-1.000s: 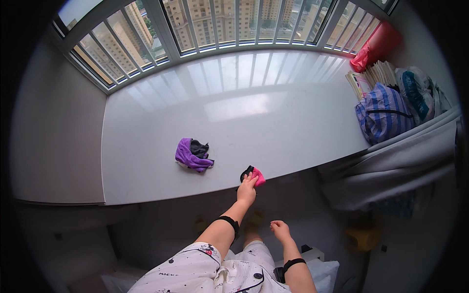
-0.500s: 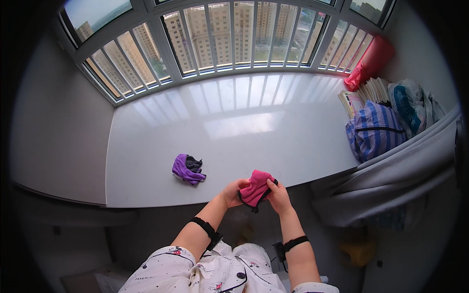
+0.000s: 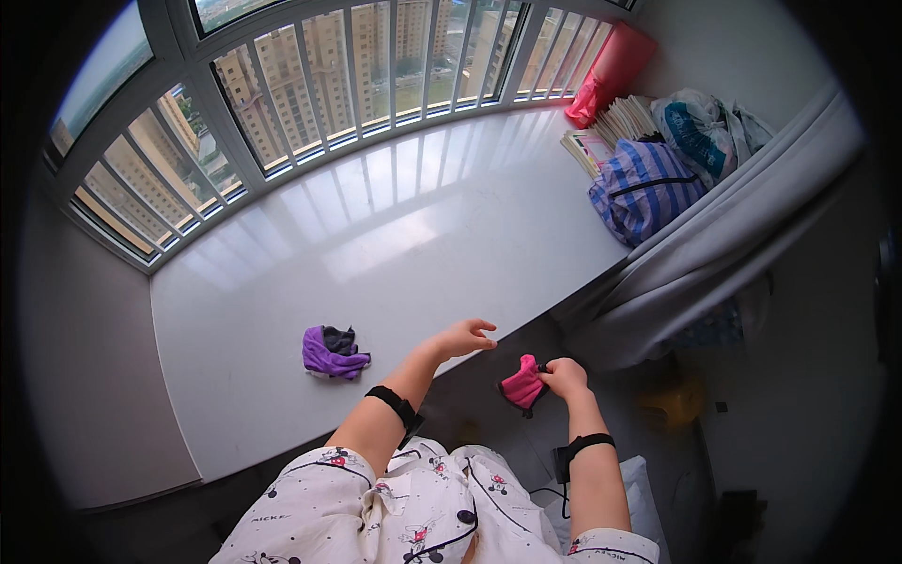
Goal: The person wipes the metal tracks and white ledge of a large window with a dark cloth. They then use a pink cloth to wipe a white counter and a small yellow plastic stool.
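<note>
A pink cloth with dark edging hangs from my right hand, pinched by its right edge beyond the front of the sill. My left hand holds nothing; its fingers are apart and reach over the sill's front edge, a little left of the pink cloth. A crumpled purple cloth with a dark grey part lies on the white sill, to the left of my left hand.
At the sill's far right sit a blue striped bag, a stack of papers, a plastic bag and a red roll. A grey curtain hangs along the right. Barred windows line the back. A yellow object stands low at the right.
My left hand has let go of the pink cloth and its fingers have spread. My right hand has carried the cloth rightward, off the sill's edge. The view has turned to the right.
</note>
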### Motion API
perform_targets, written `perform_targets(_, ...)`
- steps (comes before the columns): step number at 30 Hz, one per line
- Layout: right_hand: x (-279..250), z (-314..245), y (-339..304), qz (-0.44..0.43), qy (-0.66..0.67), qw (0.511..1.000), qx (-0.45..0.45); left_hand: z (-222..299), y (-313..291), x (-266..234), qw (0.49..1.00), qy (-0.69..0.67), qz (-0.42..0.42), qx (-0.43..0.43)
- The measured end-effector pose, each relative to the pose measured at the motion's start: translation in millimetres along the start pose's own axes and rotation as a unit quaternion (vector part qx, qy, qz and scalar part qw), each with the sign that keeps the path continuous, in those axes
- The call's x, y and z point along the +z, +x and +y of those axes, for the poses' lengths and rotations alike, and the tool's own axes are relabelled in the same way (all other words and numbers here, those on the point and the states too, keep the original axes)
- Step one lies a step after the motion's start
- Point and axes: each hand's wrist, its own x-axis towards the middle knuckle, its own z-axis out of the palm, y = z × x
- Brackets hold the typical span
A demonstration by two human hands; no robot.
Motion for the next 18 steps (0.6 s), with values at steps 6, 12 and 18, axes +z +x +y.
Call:
perform_targets(6, 36, 25, -5, 0.234, 0.421, 0.863, 0.153, -2, -13, -42, 0.99, -0.104, 0.079, -0.062)
perform_targets(12, 32, -30, 22, 0.328, 0.487, 0.803, 0.103, -24, -50, -108, 0.977, -0.15, 0.142, -0.049)
perform_targets(18, 4, -138, 82, 0.288, 0.479, 0.829, -0.019, -56, -105, -169, 0.939, -0.244, 0.241, -0.038)
